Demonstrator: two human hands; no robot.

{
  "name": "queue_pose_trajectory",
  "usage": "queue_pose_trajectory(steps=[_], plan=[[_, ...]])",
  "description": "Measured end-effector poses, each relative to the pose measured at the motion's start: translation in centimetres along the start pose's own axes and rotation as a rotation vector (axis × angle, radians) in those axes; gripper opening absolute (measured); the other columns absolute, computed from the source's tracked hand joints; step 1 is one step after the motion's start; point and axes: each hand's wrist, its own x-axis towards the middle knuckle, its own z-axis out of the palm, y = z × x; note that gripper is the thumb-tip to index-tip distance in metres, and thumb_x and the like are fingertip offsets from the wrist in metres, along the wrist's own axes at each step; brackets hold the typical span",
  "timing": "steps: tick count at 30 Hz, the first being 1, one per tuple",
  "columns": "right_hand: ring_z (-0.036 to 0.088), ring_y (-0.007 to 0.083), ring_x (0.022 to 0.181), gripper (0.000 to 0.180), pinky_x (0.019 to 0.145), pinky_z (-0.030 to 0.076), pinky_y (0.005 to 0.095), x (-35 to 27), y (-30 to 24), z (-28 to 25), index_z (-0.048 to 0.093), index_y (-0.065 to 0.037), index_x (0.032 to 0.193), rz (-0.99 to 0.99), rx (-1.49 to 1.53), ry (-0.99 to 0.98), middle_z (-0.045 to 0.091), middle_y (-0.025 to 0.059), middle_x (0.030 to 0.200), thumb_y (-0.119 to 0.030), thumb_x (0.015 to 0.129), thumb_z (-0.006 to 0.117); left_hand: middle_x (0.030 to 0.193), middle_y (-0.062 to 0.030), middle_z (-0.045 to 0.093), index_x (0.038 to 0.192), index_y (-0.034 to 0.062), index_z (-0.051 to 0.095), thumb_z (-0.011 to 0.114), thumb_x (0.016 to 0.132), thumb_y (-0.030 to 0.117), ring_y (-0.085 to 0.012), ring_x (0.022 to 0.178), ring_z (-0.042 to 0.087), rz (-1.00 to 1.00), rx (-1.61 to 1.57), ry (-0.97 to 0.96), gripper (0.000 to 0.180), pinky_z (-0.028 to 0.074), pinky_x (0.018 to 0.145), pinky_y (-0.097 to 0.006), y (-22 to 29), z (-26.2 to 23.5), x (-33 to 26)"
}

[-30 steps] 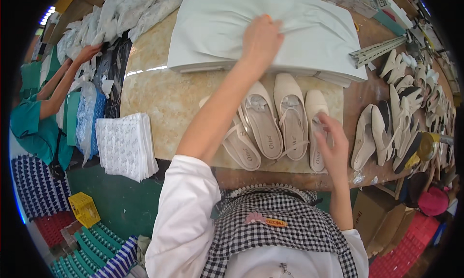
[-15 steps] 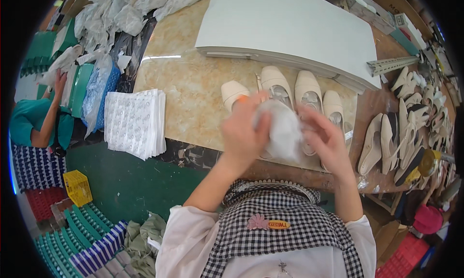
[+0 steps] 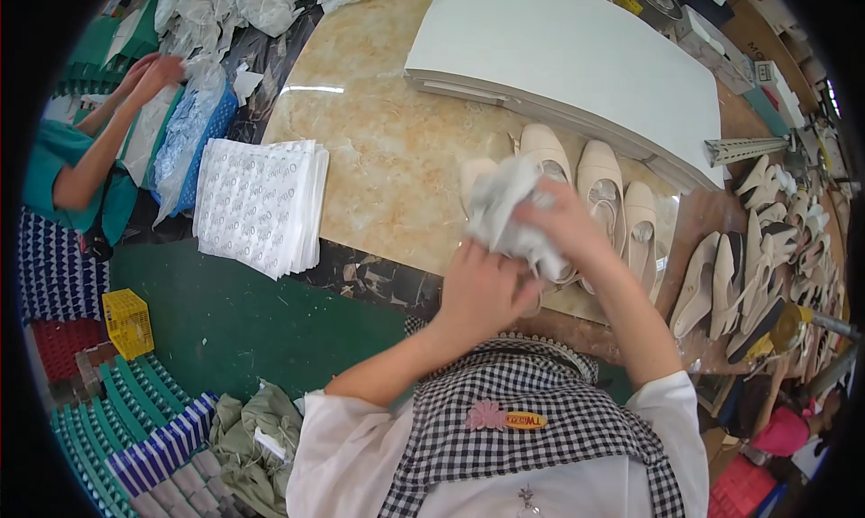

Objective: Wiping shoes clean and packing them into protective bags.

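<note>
A crumpled sheet of white printed tissue paper [image 3: 505, 198] is bunched above the table's front edge, blurred by motion. My right hand [image 3: 566, 219] grips it from the right and above. My left hand [image 3: 487, 288] is closed against its lower left side, fingers curled and partly hidden. Just behind the paper, a beige flat shoe [image 3: 475, 177] is partly covered. To the right, more beige slingback shoes stand in a row, among them one shoe [image 3: 597, 167] beside another [image 3: 641, 213], toes pointing away from me.
A stack of printed tissue sheets [image 3: 257, 203] overhangs the table edge at left. Large white boards [image 3: 568, 59] lie behind the shoes. More shoes [image 3: 698, 284] crowd the right side. A co-worker's arm [image 3: 99, 171] reaches over green boxes at far left.
My right hand has swung leftward over the paper, and my left hand has dropped lower beneath it. The paper looks looser and more spread. The view has shifted slightly.
</note>
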Motion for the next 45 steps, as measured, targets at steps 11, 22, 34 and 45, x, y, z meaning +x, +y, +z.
queue_pose_trajectory(steps=[11, 22, 34, 45], plan=[[0.06, 0.0269, 0.081, 0.036, 0.067, 0.05, 0.0374, -1.7, 0.7, 3.5, 0.062, -0.009, 0.107, -0.443, -1.121, -0.044, 0.052, 0.0093, 0.089, -0.006, 0.071, 0.061, 0.103, -0.0138, 0.065, 0.098, 0.0007, 0.066, 0.073, 0.071, 0.033, -0.0271, 0.106, 0.059, 0.443, 0.062, 0.092, 0.043, 0.041, 0.102, -0.043, -1.6, 6.2, -3.4], [0.061, 0.0207, 0.088, 0.028, 0.062, 0.052, 0.0338, 1.8, 1.2, 5.7, 0.063, -0.008, 0.101, -0.498, -1.201, -0.054, 0.053, 0.0072, 0.091, -0.014, 0.074, 0.062, 0.099, -0.0146, 0.064, 0.108, -0.0021, 0.058, 0.074, 0.07, 0.029, -0.0283, 0.101, 0.06, 0.253, 0.102, 0.047, 0.051, 0.042, 0.099, -0.04, -1.6, 6.5, -2.0], [0.052, 0.0345, 0.105, 0.052, 0.088, 0.045, 0.0406, 4.8, 0.6, 3.9, 0.056, 0.002, 0.122, -0.409, -0.839, 0.011, 0.056, 0.0178, 0.105, -0.014, 0.074, 0.071, 0.103, -0.0188, 0.064, 0.094, 0.0035, 0.056, 0.074, 0.07, 0.029, -0.0285, 0.107, 0.061, 0.272, 0.135, 0.092, 0.039, 0.043, 0.096, -0.038, -1.5, 6.2, -1.6], [0.061, 0.0323, 0.092, 0.04, 0.083, 0.049, 0.041, -4.0, -3.2, -2.6, 0.061, -0.004, 0.119, -0.213, -0.761, 0.266, 0.065, 0.0153, 0.099, -0.018, 0.083, 0.068, 0.1, -0.0216, 0.065, 0.104, -0.0039, 0.058, 0.069, 0.08, 0.042, -0.0348, 0.088, 0.064, -0.226, 0.079, -0.061, 0.053, 0.052, 0.07, -0.042, -2.8, 0.1, 1.5]])
